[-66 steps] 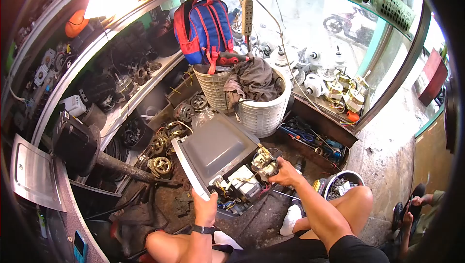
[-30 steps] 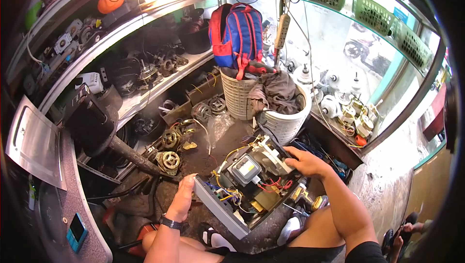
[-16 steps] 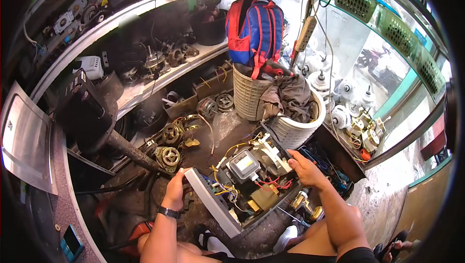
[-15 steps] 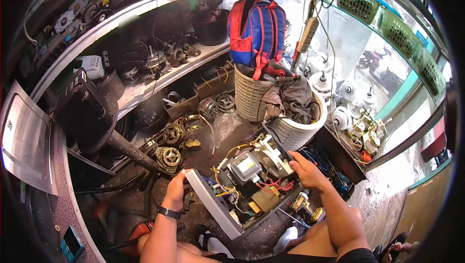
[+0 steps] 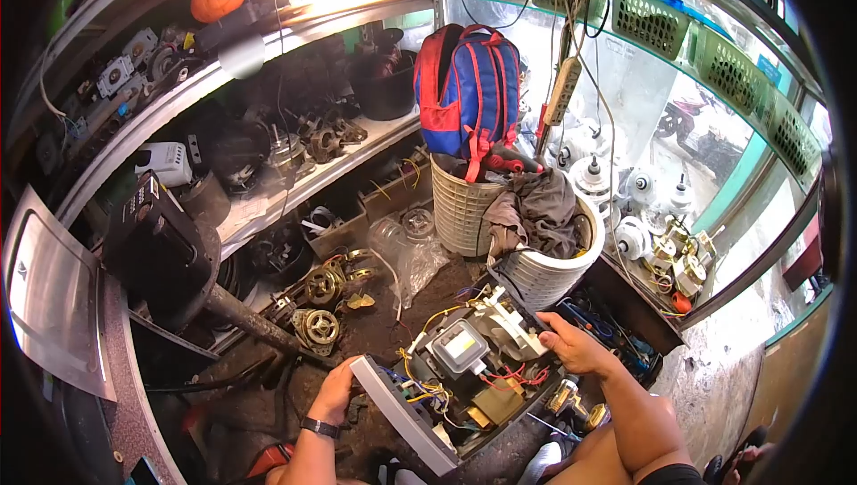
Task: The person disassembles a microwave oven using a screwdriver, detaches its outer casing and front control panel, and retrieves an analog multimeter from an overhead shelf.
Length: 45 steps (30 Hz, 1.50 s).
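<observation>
An opened appliance (image 5: 504,396) with a grey front panel (image 5: 402,418) lies low before me, its inside facing up. A metal box with a pale label (image 5: 458,347), yellow and red wires and a copper-coloured block (image 5: 496,403) show inside it. My left hand (image 5: 333,393) is closed on the panel's upper left corner. On the far right edge, beside the white plastic part (image 5: 506,323), my right hand (image 5: 574,345) grips the casing with its thumb on top. A yellow power drill (image 5: 567,397) lies just right of the appliance.
Two baskets (image 5: 460,217) stand behind, bearing a backpack (image 5: 469,92) and dark cloths (image 5: 546,213). Motors (image 5: 317,329) lie on the floor to the left, near a black stand (image 5: 161,244). A tool tray (image 5: 656,320) is at the right; shelves of parts (image 5: 295,186) run along the left.
The appliance has been turned from its grey casing side to show its inside, and both hands have shifted their hold with it. Over the last half second mostly the camera view has shifted.
</observation>
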{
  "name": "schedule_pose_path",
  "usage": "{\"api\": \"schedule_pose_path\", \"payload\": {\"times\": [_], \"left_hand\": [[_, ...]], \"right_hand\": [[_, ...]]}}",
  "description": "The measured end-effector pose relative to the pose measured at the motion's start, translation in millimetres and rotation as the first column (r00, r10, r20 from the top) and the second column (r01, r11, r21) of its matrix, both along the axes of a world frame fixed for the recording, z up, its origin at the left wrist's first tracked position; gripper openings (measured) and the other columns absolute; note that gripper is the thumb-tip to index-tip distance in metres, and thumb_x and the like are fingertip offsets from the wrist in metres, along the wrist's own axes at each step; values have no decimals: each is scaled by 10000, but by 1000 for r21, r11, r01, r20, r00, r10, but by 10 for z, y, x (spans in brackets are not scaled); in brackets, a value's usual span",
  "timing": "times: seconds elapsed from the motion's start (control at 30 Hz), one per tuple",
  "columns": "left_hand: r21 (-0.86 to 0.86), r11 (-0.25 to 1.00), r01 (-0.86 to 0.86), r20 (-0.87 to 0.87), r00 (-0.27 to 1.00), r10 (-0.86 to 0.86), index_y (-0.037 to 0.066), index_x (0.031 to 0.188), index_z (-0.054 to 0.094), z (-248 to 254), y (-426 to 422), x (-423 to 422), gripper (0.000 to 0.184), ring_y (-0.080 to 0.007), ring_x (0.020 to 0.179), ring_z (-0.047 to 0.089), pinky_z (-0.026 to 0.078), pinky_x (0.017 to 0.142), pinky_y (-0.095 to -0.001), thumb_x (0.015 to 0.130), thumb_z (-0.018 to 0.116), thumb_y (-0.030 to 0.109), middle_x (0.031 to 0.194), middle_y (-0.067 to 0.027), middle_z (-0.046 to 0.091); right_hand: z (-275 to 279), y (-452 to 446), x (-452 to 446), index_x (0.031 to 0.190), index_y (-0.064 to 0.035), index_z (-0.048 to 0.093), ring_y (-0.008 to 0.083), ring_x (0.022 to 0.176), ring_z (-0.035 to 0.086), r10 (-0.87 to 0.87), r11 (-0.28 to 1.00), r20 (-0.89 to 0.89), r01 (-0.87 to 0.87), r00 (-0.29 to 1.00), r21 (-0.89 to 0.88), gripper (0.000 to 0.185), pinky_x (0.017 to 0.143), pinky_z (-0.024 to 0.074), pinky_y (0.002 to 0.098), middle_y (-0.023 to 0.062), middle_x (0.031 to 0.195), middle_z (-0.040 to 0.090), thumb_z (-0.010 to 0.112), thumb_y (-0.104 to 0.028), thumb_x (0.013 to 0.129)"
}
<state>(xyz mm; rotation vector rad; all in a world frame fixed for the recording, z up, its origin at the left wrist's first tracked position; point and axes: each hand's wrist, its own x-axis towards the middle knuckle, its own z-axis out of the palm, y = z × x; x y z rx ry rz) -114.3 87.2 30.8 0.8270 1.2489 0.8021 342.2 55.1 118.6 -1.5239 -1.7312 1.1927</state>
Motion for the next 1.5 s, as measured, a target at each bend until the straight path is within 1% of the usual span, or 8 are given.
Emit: {"api": "schedule_pose_path", "payload": {"times": [0.23, 0.43, 0.57, 0.8, 0.97, 1.23, 1.47, 1.5], "left_hand": [[204, 928, 313, 55, 942, -330, 55, 1594, 422, -55, -66, -309, 613, -191, 1400, 495, 376, 1178, -333, 1018, 610, 146, 1550, -71, 510], [331, 917, 222, 33, 969, -247, 79, 1516, 503, -23, -142, -170, 756, -180, 1353, 517, 399, 1161, -342, 955, 731, 530, 1454, -76, 576], [301, 943, 143, 177, 963, -203, 88, 1468, 554, -222, -86, -146, 608, -160, 1348, 519, 412, 1154, -354, 1028, 640, 499, 1425, -46, 597], [372, 915, 157, 160, 960, -230, 93, 1527, 507, -272, -84, -116, 927, -215, 1429, 466, 352, 1201, -395, 854, 748, 683, 1501, -89, 562], [380, 913, 145, 80, 979, -189, 95, 1535, 491, -417, -110, -56, 986, -241, 1449, 453, 327, 1217, -407, 815, 765, 711, 1514, -101, 554], [468, 867, 172, -169, 980, -103, 74, 1526, 469, -566, -79, -60, 1020, -276, 1463, 439, 306, 1231, -403, 823, 716, 770, 1538, -140, 529], [407, 897, 170, 18, 981, -194, 54, 1598, 351, -644, -118, -105, 1126, -305, 1508, 366, 295, 1242, -417, 794, 819, 688, 1601, -194, 432], [427, 865, 265, -204, 960, -194, 52, 1628, 275, -721, -155, -131, 1187, -315, 1521, 341, 286, 1249, -418, 774, 859, 635, 1621, -212, 391]], "right_hand": [[-224, 36, 78, 1498, 13, 456, 230, 1287, 562, -39, 999, 10, 39, 999, -6, 461, 1115, 415, 346, 165, 1370, 618, 525, -223, 1108], [-40, -23, -83, 1479, -2, 488, 178, 1244, 549, -29, 999, 4, 29, 1000, 36, 459, 1093, 413, 315, 122, 1339, 630, 512, -294, 1125], [-168, -17, 0, 1482, -8, 492, 166, 1242, 543, -8, 999, 56, 5, 998, 43, 474, 1095, 409, 309, 101, 1341, 628, 500, -326, 1130], [-279, 1, -34, 1492, -14, 492, 178, 1268, 536, -38, 998, -80, 42, 996, 44, 507, 1120, 386, 316, 95, 1357, 621, 496, -370, 1132], [-96, -95, -142, 1478, -11, 509, 157, 1286, 517, -45, 997, 26, 44, 999, 63, 515, 1127, 363, 302, 77, 1371, 606, 474, -395, 1137], [-268, -97, -111, 1454, -12, 533, 162, 1243, 544, -89, 992, -68, 95, 994, 89, 433, 1114, 385, 311, 79, 1325, 636, 471, -308, 1144], [-280, -124, -85, 1463, -7, 519, 189, 1246, 554, -86, 991, -11, 86, 996, 101, 455, 1111, 397, 323, 106, 1334, 636, 488, -323, 1136], [-339, -121, -73, 1470, -3, 506, 218, 1238, 566, -167, 974, 60, 156, 984, 162, 478, 1112, 403, 337, 132, 1335, 631, 502, -337, 1128]]}}
